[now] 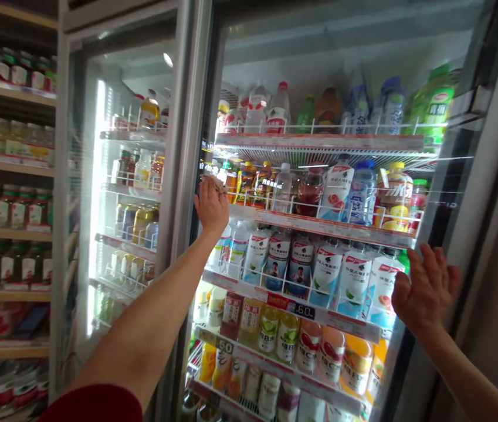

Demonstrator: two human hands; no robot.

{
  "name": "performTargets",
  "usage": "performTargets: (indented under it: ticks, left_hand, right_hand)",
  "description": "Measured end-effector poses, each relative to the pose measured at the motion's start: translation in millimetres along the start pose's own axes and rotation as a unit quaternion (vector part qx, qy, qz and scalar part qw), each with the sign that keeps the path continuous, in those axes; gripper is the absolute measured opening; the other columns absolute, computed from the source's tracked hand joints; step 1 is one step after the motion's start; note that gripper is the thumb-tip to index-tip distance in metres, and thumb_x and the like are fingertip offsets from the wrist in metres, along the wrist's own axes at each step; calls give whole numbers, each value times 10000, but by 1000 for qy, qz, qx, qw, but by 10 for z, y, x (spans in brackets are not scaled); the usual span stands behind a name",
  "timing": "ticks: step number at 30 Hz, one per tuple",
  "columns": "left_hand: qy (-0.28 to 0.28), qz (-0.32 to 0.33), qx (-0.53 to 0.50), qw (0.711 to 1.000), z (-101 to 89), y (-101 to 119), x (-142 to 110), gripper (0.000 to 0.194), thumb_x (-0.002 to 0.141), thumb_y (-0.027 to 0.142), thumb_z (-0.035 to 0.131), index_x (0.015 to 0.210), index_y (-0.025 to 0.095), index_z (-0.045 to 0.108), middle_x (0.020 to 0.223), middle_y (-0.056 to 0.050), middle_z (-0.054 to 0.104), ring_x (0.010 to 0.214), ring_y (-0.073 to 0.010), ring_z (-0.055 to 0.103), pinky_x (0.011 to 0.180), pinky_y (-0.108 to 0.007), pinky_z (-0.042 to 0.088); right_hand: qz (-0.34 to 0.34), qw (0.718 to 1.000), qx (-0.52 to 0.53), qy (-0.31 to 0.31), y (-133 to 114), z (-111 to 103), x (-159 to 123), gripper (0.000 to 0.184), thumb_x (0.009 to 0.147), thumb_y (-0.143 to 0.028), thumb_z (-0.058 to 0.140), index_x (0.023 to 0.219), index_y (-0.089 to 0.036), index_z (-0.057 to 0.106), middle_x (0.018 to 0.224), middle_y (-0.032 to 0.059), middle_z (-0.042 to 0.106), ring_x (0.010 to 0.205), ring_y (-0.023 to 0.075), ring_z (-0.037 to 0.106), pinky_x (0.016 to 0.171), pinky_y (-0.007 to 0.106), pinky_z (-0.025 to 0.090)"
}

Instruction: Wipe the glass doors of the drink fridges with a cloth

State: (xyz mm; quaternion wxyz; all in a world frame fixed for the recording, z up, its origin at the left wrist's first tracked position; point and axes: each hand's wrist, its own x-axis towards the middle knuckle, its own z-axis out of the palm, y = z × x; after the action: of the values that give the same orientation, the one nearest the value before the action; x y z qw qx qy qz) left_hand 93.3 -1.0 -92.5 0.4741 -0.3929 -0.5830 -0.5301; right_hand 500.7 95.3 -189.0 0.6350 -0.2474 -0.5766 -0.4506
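Fingers raised and close together, the left hand (pixel 213 202) is up at the left side of the glass door (pixel 292 217) of a drinks fridge, its back toward the camera; a small pale patch shows at its fingertips, and I cannot tell whether it is something held or a reflection, nor whether the hand is closed on anything. Open and holding nothing visible, the right hand (pixel 427 287) is lower down, at the right side of the same door, with its fingers spread and slightly curled. Whether either hand touches the glass is hard to tell. Between the hands, behind the glass, stand rows of drinks: a red-capped bottle (pixel 277 108) and a green bottle (pixel 440 99) on the top shelf, then a blue bottle (pixel 362 193) and a yellow-capped bottle (pixel 396 196) on the next. Below them is a row of bottles with mostly white labels, and on the front edge of their shelf sits a small display (pixel 305 310) reading 6.0. Further down come bottles with fruit on their labels (pixel 308 346) and more drinks under those. Left of this door, past a metal frame (pixel 191 135), is another fridge (pixel 136 187) with a bright light strip (pixel 96 205). Farther left, shelves (pixel 9 234) hold more bottles. A dark red sleeve (pixel 94 404) covers the upper left arm.
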Motion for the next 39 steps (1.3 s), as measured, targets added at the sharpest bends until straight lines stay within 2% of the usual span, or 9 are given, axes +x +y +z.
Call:
performTargets:
  ticks: [2, 8, 10, 16, 22, 25, 32, 37, 39]
  left_hand:
    - [-7, -1, -6, 1000, 27, 149, -64, 481, 873, 263, 319, 1316, 86, 382, 1377, -174, 394, 1322, -251, 305, 1063, -488, 276]
    - [-93, 410, -61, 905, 72, 1184, -570, 455, 889, 257, 291, 1334, 202, 371, 1418, -27, 367, 1361, -160, 202, 1123, -391, 195]
    - [-98, 400, -58, 910, 47, 1101, -392, 444, 890, 255, 291, 1318, 196, 393, 1408, -37, 382, 1349, -159, 242, 1123, -396, 195]
    - [20, -5, -56, 998, 128, 757, 476, 483, 863, 221, 323, 1317, 66, 379, 1398, -168, 363, 1323, -263, 298, 1070, -481, 282]
    - [-67, 414, -85, 904, 162, 2124, -188, 465, 886, 183, 264, 1337, 140, 369, 1427, -61, 349, 1348, -205, 246, 1091, -409, 252]
    - [-80, 555, -81, 824, 142, 2320, -262, 482, 893, 172, 238, 1371, 164, 304, 1449, -31, 309, 1351, -178, 237, 1095, -395, 238]
    - [-5, 212, -134, 968, 258, 2240, 479, 457, 869, 208, 310, 1305, 121, 416, 1390, -122, 394, 1316, -266, 311, 1059, -505, 270]
    - [-43, 504, -176, 844, 277, 2935, -128, 437, 884, 184, 272, 1281, 145, 450, 1375, -56, 429, 1293, -209, 358, 1080, -435, 282]
    - [-57, 500, -176, 846, 260, 2935, -139, 448, 884, 183, 261, 1296, 132, 429, 1381, -60, 419, 1308, -204, 334, 1090, -434, 269]
  right_hand:
    - [-1, 1000, -1, 2, -3, 1, 1, 514, 833, -281, 401, 1330, -153, 433, 1342, 139, 458, 1244, 349, 408, 1027, 525, 299]
    - [-6, 1000, -10, -5, 8, -1, -7, 511, 821, -259, 419, 1316, -132, 441, 1350, 147, 448, 1253, 336, 398, 1019, 530, 298]
    - [-2, 1000, -17, -14, -4, -7, -6, 500, 831, -255, 397, 1312, -122, 439, 1358, 149, 438, 1265, 328, 383, 1014, 535, 296]
    - [3, 999, -32, -28, -48, -27, 20, 502, 849, -252, 391, 1338, -136, 395, 1367, 153, 426, 1289, 302, 353, 1029, 514, 283]
    - [1, 999, -33, -33, -43, -42, 21, 514, 853, -244, 407, 1361, -178, 359, 1375, 136, 422, 1295, 285, 350, 1032, 501, 292]
    - [7, 999, -29, -37, -53, -42, 14, 529, 853, -229, 404, 1375, -193, 329, 1388, 126, 406, 1306, 276, 334, 1036, 502, 286]
    - [27, 998, -23, -51, -72, -46, 25, 568, 843, -208, 398, 1398, -213, 275, 1405, 112, 383, 1322, 267, 306, 1044, 504, 273]
    - [32, 998, -19, -59, -51, -55, 19, 576, 843, -200, 393, 1402, -225, 260, 1415, 103, 369, 1327, 263, 296, 1046, 503, 270]
    - [31, 998, -18, -60, -51, -62, 19, 574, 842, -203, 397, 1400, -228, 265, 1410, 102, 378, 1326, 260, 300, 1048, 498, 268]
